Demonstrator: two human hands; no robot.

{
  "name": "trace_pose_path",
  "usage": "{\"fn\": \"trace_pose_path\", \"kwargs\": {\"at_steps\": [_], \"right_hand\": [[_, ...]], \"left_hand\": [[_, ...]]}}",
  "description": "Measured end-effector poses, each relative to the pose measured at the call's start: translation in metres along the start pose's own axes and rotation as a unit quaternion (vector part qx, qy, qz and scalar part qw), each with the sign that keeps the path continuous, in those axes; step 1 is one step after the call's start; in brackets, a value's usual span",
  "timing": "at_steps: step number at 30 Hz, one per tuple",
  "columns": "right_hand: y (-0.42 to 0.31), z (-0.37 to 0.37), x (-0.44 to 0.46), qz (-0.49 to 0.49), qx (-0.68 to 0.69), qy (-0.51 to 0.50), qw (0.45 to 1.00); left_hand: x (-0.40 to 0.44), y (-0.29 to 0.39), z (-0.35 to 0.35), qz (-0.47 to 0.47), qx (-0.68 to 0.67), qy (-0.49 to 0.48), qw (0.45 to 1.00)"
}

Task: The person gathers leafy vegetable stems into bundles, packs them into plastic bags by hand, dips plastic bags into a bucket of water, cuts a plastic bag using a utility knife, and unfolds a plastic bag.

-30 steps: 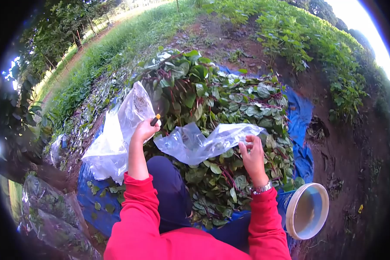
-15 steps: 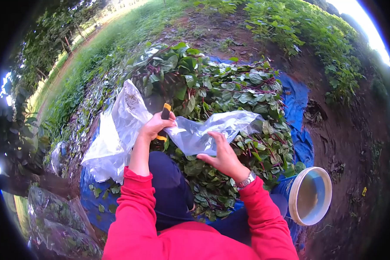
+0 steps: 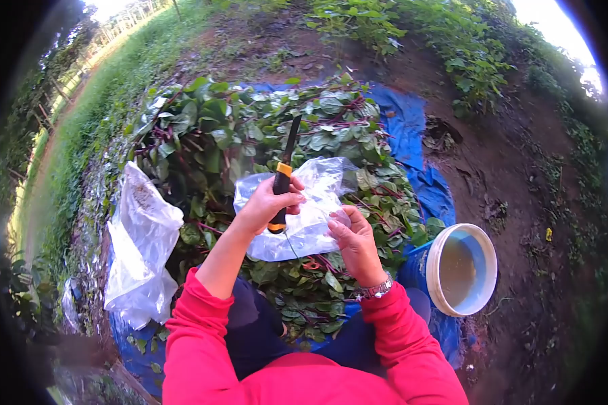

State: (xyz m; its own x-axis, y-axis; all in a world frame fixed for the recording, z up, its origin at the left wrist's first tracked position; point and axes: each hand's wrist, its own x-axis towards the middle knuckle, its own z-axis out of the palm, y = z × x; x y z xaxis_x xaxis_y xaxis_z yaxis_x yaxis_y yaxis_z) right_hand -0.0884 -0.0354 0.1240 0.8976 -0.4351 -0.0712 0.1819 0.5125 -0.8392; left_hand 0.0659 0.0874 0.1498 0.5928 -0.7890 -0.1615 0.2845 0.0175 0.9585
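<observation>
My left hand (image 3: 271,201) is closed around the black and orange handle of a knife (image 3: 286,172), its dark blade pointing up and away. My right hand (image 3: 355,241), fingers pinched, grips the edge of a clear plastic bag (image 3: 311,226). That bag is spread between both hands, over a heap of leafy greens with purple stems (image 3: 209,135). Another clear plastic bag (image 3: 140,250) lies crumpled on the left side of the heap, apart from my hands.
A blue tarp (image 3: 405,128) lies under the greens. A bucket with a white rim (image 3: 490,270) and murky liquid inside stands at the right. Muddy ground (image 3: 507,196) and green plants (image 3: 473,67) lie beyond.
My left hand has moved right, and the knife's blade now shows. My right hand has come to the bag's edge and closed on it. The view has shifted, putting the other bag farther left.
</observation>
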Motion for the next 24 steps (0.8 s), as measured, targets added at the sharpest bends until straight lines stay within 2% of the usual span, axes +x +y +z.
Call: {"fn": "trace_pose_path", "kwargs": {"at_steps": [1,3,5,8,10,11,13,15,17,18,21,23,24], "right_hand": [[-0.004,-0.001,-0.001,0.004,0.045,0.012,0.999],[-0.007,-0.007,0.002,0.015,0.022,0.035,0.999],[-0.008,-0.016,0.005,0.020,0.016,-0.010,1.000],[-0.020,-0.010,0.007,0.033,0.005,0.014,0.999],[-0.024,-0.005,0.009,0.023,0.002,0.027,0.999],[-0.023,-0.004,0.009,0.026,0.001,0.026,0.999],[-0.020,-0.003,0.010,0.022,-0.033,0.019,0.999],[-0.014,-0.003,0.010,0.024,-0.076,-0.004,0.997],[-0.010,-0.002,0.009,0.027,-0.119,-0.026,0.992],[-0.009,-0.001,0.008,0.019,-0.163,-0.047,0.985],[0.001,-0.010,0.009,0.005,-0.218,-0.099,0.971],[0.003,-0.008,0.012,-0.193,-0.337,-0.098,0.916],[0.002,-0.009,0.014,-0.155,-0.339,-0.134,0.918]], "left_hand": [[0.001,-0.003,0.000,-0.005,0.004,-0.008,1.000],[-0.001,-0.006,0.000,-0.006,0.064,-0.033,0.997],[-0.004,-0.009,0.005,-0.002,0.108,-0.031,0.994],[-0.008,-0.006,0.007,0.015,0.162,0.001,0.987],[-0.008,-0.005,0.005,0.100,0.178,0.075,0.976],[-0.010,-0.003,0.006,0.099,0.177,0.078,0.976],[-0.012,0.004,0.010,0.108,0.122,0.082,0.983],[-0.014,0.005,0.012,0.097,0.125,0.070,0.985],[-0.015,0.001,0.018,0.183,0.187,0.030,0.965],[-0.013,-0.008,0.018,0.195,0.141,0.017,0.970],[-0.020,-0.008,0.020,0.165,0.173,0.008,0.971],[-0.024,-0.008,0.025,0.157,0.191,0.018,0.969],[-0.028,-0.006,0.030,0.166,0.195,0.008,0.967]]}}
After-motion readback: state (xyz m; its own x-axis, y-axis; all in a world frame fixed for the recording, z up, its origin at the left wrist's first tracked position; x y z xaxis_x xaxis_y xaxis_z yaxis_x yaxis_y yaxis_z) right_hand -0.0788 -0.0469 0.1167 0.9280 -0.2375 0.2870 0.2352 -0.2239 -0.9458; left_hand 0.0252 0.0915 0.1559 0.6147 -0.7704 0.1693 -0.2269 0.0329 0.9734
